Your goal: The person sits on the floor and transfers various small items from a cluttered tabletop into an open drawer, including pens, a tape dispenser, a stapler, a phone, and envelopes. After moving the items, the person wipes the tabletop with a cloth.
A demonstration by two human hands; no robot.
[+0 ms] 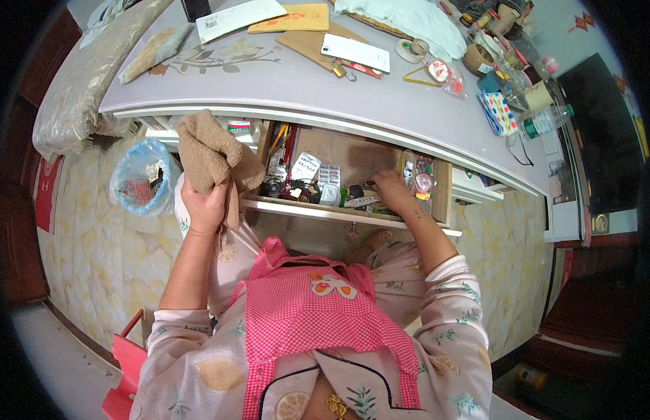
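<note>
My left hand [204, 205] is closed around a brown fleecy cloth [209, 147], held up at the left end of an open drawer [325, 207]. The cloth hangs over the drawer's left corner. My right hand [393, 190] reaches into the right half of the drawer, its fingers curled down among small things. What those fingers hold, if anything, is hidden. Left of them lie blister packs of pills [329, 174], a white packet [306, 166], dark cords [309, 189] and a pale slim object [362, 201]. Colourful small packages [424, 183] fill the drawer's right end.
A blue-lined waste bin [139, 183] stands on the floor at the left. On the tabletop [269, 87] are a white phone [355, 53], a padlock [340, 71], envelopes [288, 19], a dotted tissue pack [499, 113] and a plastic bottle [547, 122]. A red chair [122, 371] is behind left.
</note>
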